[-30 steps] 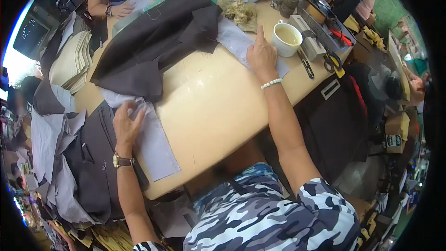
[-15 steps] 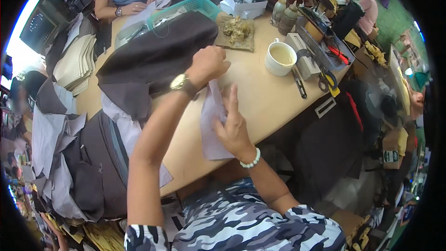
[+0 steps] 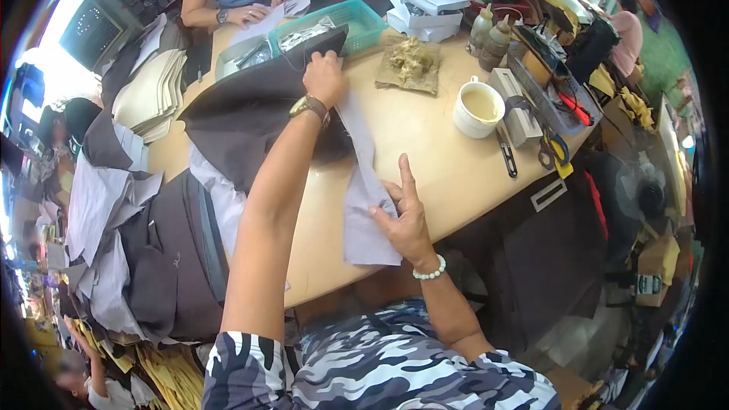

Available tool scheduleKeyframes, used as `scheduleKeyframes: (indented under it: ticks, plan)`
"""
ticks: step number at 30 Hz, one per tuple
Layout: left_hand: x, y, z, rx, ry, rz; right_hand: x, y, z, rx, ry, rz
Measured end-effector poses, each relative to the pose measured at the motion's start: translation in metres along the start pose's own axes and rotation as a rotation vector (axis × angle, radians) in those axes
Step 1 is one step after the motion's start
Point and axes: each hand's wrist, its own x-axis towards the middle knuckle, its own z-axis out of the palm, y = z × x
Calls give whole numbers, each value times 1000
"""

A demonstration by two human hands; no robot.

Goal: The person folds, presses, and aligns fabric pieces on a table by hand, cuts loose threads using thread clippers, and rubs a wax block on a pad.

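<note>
White glare at left, fisheye edges

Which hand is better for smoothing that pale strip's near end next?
Probably the right hand: it is at the near end of the pale strip, while the left hand is farther off, up at the dark cloth.

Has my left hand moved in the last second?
Yes. Judged against the teal basket, the left hand has moved away from the body and rightward, and is now much closer to that basket.
</note>
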Motion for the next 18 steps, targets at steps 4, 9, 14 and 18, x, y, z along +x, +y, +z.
scheduleKeyframes:
  ticks: [4,9,14,18]
  plan:
    - [14,-10,5,-221,163,-124,0,0,-1,39,18,20]
    - [21,-19,-14,-436,258,-136,1,-1,0,32,20,11]
    - [2,23,-45,-253,101,-27,0,-1,1,-12,30,-7]
    - [-8,46,-31,11,107,319,-1,-1,2,5,18,-8]
